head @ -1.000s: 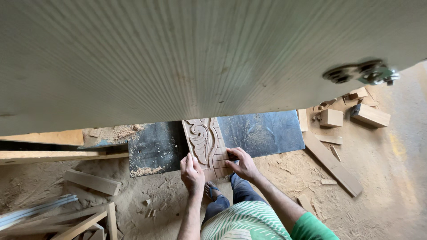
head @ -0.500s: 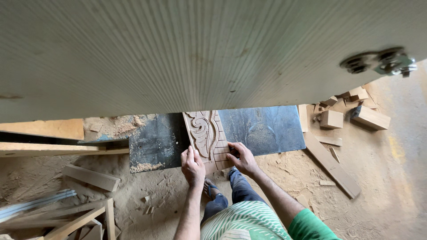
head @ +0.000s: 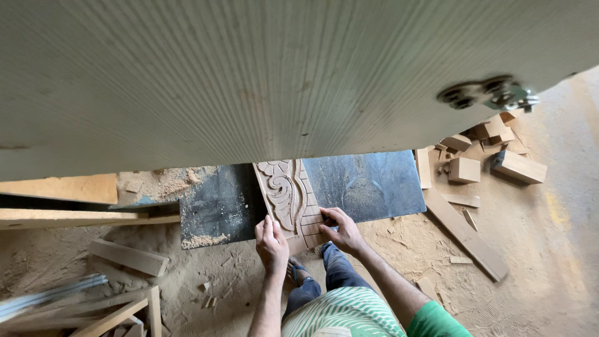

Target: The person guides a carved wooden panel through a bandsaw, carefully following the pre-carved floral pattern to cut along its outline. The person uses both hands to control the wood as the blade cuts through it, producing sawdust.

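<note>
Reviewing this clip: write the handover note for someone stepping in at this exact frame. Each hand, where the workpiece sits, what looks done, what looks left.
Left hand: flat on the near left edge of the long carved wooden panel with leaf scrollwork, fingers pointing forward.
Right hand: gripping the panel's near right edge.
Panel: lying lengthwise on the dark metal machine table; its far end is hidden under the pale ribbed cover.
Done: leaf relief shows on the visible stretch.
Left: cannot tell, the far part is hidden.
Nearby: sawdust and pale wood offcut blocks on the floor at right.
</note>
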A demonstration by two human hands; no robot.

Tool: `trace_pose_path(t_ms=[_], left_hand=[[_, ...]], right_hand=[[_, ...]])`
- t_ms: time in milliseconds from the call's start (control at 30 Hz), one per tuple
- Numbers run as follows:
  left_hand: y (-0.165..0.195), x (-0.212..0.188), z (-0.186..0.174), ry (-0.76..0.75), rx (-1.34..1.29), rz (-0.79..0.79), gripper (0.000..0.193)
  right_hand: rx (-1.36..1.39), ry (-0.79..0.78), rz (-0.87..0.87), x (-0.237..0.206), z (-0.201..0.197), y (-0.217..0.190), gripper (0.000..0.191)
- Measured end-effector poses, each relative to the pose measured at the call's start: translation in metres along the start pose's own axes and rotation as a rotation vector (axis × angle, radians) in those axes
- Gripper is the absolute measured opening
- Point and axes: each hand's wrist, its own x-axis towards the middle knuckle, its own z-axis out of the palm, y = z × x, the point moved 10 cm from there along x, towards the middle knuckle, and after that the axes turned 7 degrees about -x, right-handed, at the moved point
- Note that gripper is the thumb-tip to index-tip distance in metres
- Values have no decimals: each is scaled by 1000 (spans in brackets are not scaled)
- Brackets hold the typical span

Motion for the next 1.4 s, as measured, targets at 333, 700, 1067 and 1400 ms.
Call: trace_pose_path(t_ms=[333, 700, 1067, 1400], left_hand=[[1, 10, 5, 21, 63, 35, 35], [3, 13, 5, 53, 50, 47, 36], [-4, 7, 11, 49, 18, -74, 38], [3, 15, 16, 98, 26, 4, 37]], right_hand=[[-37, 1, 29, 9, 2, 5, 52], [-99, 14, 15, 9, 2, 5, 51], [-278, -133, -81, -4, 2, -12, 111], [-204, -130, -38, 8, -7, -5, 107]])
